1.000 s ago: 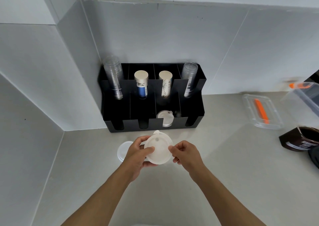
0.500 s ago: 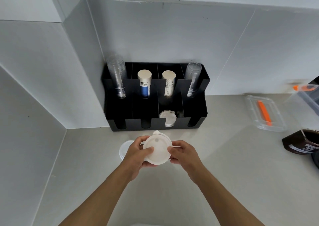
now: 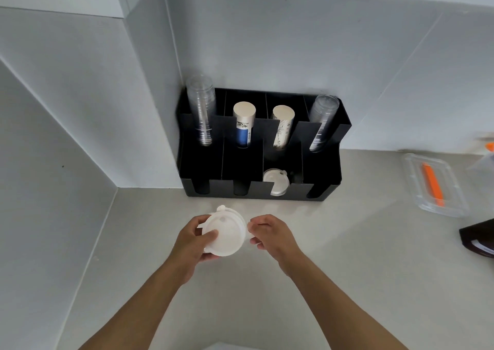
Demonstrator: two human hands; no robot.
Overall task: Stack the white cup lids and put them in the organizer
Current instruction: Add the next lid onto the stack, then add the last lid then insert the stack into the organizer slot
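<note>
A small stack of white cup lids (image 3: pixel 226 233) is gripped in my left hand (image 3: pixel 191 242) just above the grey counter, with the thumb across the top lid. My right hand (image 3: pixel 271 233) hovers at the stack's right edge, fingers curled and a thin gap away from it. The black organizer (image 3: pixel 299 193) stands against the back wall beyond my hands. Another white lid (image 3: pixel 276 182) leans in its third front slot. The other front slots look dark and bare.
Clear cup stacks (image 3: pixel 201 112) and paper cups (image 3: pixel 243 125) fill the organizer's back row. A clear plastic box (image 3: pixel 417 205) holding an orange item lies to the right, with a dark brown object (image 3: pixel 478 240) at the right edge. A wall corner (image 3: pixel 117 188) closes the left.
My right hand has come off the stack and sits slightly to its right. The loose lid that lay on the counter to the left is no longer visible. The view has shifted closer.
</note>
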